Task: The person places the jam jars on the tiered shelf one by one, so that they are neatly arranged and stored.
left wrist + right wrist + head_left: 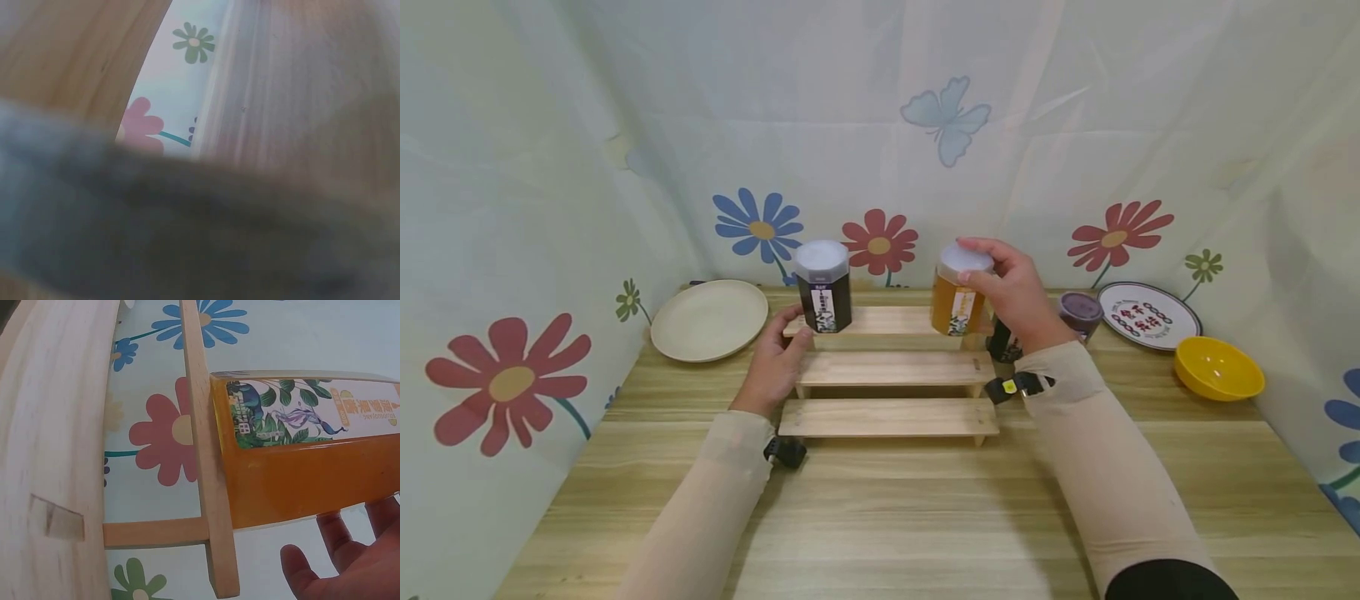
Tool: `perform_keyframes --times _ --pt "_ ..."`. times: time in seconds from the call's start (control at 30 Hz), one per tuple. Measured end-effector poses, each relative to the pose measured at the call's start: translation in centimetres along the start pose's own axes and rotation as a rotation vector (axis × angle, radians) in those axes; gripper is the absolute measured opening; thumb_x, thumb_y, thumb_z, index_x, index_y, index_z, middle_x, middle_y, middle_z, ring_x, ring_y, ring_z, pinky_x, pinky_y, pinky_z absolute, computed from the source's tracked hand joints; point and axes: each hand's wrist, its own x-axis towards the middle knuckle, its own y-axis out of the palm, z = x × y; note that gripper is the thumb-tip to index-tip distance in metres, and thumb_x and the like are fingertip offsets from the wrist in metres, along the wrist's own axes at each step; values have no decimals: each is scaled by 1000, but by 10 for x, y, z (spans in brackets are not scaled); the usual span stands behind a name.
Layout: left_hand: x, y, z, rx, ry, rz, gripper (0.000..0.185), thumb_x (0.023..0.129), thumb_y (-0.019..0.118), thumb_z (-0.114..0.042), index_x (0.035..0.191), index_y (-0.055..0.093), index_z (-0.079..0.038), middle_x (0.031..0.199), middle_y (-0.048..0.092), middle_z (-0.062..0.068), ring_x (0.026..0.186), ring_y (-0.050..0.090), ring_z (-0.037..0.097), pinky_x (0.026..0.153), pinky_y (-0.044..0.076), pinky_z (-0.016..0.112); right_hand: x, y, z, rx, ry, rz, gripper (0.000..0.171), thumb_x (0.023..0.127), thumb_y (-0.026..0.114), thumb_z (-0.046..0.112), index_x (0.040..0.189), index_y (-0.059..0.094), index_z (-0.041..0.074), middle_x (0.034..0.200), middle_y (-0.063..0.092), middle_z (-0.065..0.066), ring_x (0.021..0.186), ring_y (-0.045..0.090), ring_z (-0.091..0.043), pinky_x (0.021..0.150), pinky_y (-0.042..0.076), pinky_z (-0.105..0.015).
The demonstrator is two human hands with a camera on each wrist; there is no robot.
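A three-step wooden rack (891, 417) stands on the table. At the left end of its top step is a dark jar (826, 304) with a pale lid and white label. My left hand (775, 367) grips that end of the step, thumb in front, beside the dark jar. Toward the right end of the same step, an orange-filled jar (947, 304) stands upright. My right hand (1011, 287) pinches its lid between thumb and fingers. The right wrist view shows the orange jar's label (290, 412) and its base on the wood. A blurred band hides much of the left wrist view.
Behind the right wrist, a second dark jar (1002, 342) is partly hidden, near a purple-lidded jar (1081, 310). Farther right are a patterned plate (1180, 321) and a yellow bowl (1219, 371). A cream plate (709, 321) lies at the back left. Floral curtains (820, 125) surround the table.
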Motion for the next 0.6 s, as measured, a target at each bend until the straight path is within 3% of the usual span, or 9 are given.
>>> perform_keyframes --times 0.37,0.6 --pt "-2 1 3 0 21 -9 50 112 53 -29 159 43 -13 163 42 11 109 56 32 85 46 27 6 2 -5 33 -17 0 43 101 65 7 144 64 9 150 51 -9 121 53 -25 95 53 -23" --pt "-2 1 2 -6 32 -13 49 112 54 -30 156 46 -13 161 43 11 108 56 34 83 46 28 7 3 -4 57 -16 11 45 101 63 5 145 61 5 147 51 -9 119 53 -25 96 51 -25"
